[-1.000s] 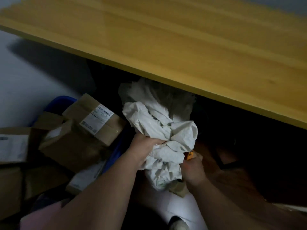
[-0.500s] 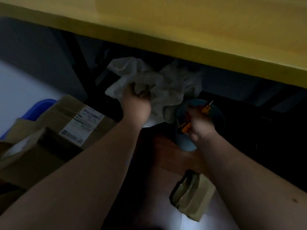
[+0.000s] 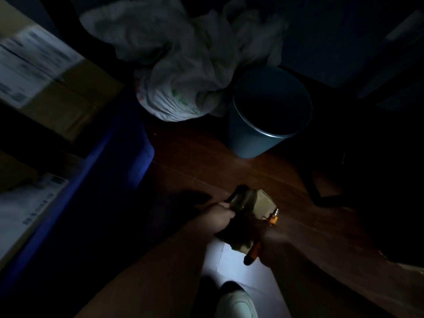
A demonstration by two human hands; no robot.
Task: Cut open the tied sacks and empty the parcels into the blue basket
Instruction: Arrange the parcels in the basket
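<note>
The scene is very dark. A crumpled white sack (image 3: 183, 72) lies on the floor under the table, with nobody holding it. My left hand (image 3: 218, 220) grips the left edge of a small brown parcel (image 3: 250, 207) on the wooden floor. My right hand (image 3: 273, 246) is on the parcel's right side and holds an orange cutter (image 3: 254, 253), its tip showing near the parcel's corner. The blue basket (image 3: 137, 157) stands at the left, filled with cardboard parcels (image 3: 57, 88) bearing white labels.
A round blue-grey bin (image 3: 268, 115) stands beside the sack. A dark chair or table leg (image 3: 321, 193) is at the right. A white shoe (image 3: 236, 301) shows at the bottom, on pale floor.
My left hand has let go of the white sack, which now lies under the table. Both hands have dropped to the small brown parcel on the floor. The view has gone lower and darker.
</note>
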